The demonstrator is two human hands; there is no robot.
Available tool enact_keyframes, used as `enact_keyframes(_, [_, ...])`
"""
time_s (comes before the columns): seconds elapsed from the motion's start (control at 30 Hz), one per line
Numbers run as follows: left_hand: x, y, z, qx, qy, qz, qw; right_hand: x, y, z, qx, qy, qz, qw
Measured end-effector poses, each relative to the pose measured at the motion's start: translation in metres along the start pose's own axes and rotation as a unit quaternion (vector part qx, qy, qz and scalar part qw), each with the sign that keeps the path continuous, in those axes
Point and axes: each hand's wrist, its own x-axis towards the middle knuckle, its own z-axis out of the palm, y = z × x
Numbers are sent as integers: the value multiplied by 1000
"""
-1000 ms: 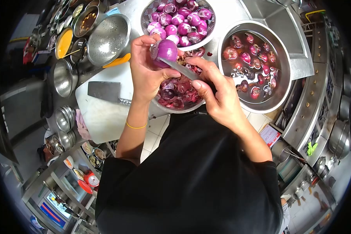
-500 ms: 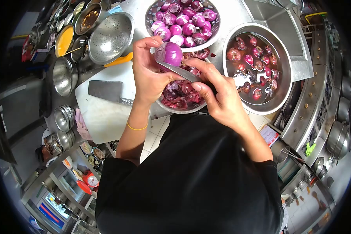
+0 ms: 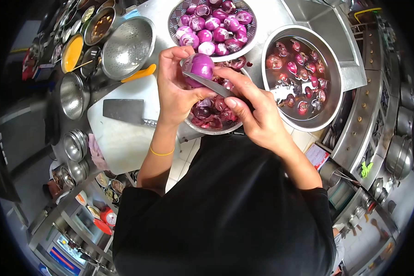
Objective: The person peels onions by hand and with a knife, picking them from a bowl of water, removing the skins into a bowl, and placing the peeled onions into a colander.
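A shiny purple onion (image 3: 200, 66) is gripped in my left hand (image 3: 174, 94), its fingers curled round the far side and the thumb below. My right hand (image 3: 257, 108) is closed on a knife (image 3: 209, 83), whose blade lies against the near side of the onion. The handle is hidden in my palm. Below both hands stands a metal bowl (image 3: 216, 132) with dark red onion skins (image 3: 211, 112) in it. Beyond it a colander (image 3: 171, 27) holds many peeled purple onions (image 3: 207, 35).
To the right, a large basin (image 3: 338, 99) holds unpeeled onions in water, beside a metal sink (image 3: 315, 16). On the left, a cleaver (image 3: 123, 110) lies on a white cutting board (image 3: 119, 147). An empty colander (image 3: 129, 46) and a yellow-orange handle (image 3: 140, 73) are behind it.
The onion has turned slightly in my left hand, so its pale ringed side shows less. The knife remains against it. The whole view has shifted a little.
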Motion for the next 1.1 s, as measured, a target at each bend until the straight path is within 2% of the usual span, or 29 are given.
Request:
enact_keyframes(0.1, [0, 2, 0, 15, -16, 27, 999, 2, 1, 2, -17, 6, -36, 999])
enact_keyframes(0.17, [-2, 1, 0, 19, -15, 29, 999, 2, -2, -3, -71, -49, 30, 996])
enact_keyframes(0.3, [-5, 0, 4, -5, 0, 12, 1000, 0, 1, -1, -161, -61, 61, 983])
enact_keyframes(0.37, [-8, -1, 6, -42, 8, -14, 999, 2, 22, 5, -14, 76, -47, 996])
enact_keyframes(0.4, [-8, -1, 6, -78, 14, -40, 996, 1, 3, 0, 118, 70, 145, 980])
enact_keyframes(0.47, [-11, 0, 6, -82, 21, -46, 995, 2, 10, -5, 157, 97, 144, 972])
enact_keyframes(0.53, [-12, -2, 5, -86, 26, -54, 995, 2, 13, -9, 172, 83, 138, 972])
enact_keyframes(0.6, [-12, -6, 3, -45, 31, -12, 998, 1, 16, -12, 190, 48, 128, 972])
enact_keyframes(0.67, [-12, -9, 0, -44, 57, -9, 997, 3, 20, -18, 195, 30, 154, 968])
enact_keyframes(0.73, [-15, -13, -11, -30, 89, -16, 995, 4, 39, -23, 240, 20, 226, 944])
enact_keyframes(0.77, [-15, -14, -15, -54, 108, -25, 992, 1, 55, -25, 256, -7, 235, 938])
enact_keyframes(0.8, [-13, -13, -18, -79, 122, -36, 989, -5, 72, -26, 308, -33, 293, 905])
enact_keyframes(0.83, [-12, -14, -24, -127, 116, -50, 984, -10, 82, -26, 304, -59, 355, 882])
enact_keyframes(0.87, [-10, -15, -27, -122, 116, -51, 984, -16, 92, -26, 299, -82, 415, 855])
enact_keyframes(0.93, [0, -16, -30, -63, 117, -87, 987, -30, 109, -29, 179, -142, 423, 877])
enact_keyframes(0.97, [6, -22, -34, 13, 126, -79, 989, -38, 118, -28, 98, -154, 387, 904])
enact_keyframes(1.0, [17, -28, -37, 13, 120, -82, 989, -45, 126, -28, 14, -164, 349, 923])
enact_keyframes(1.03, [31, -37, -41, 136, 100, -69, 983, -47, 122, -30, -66, -179, 313, 930])
enact_keyframes(1.1, [64, -56, -50, 351, 66, -60, 932, -50, 121, -33, -152, -228, 295, 915])
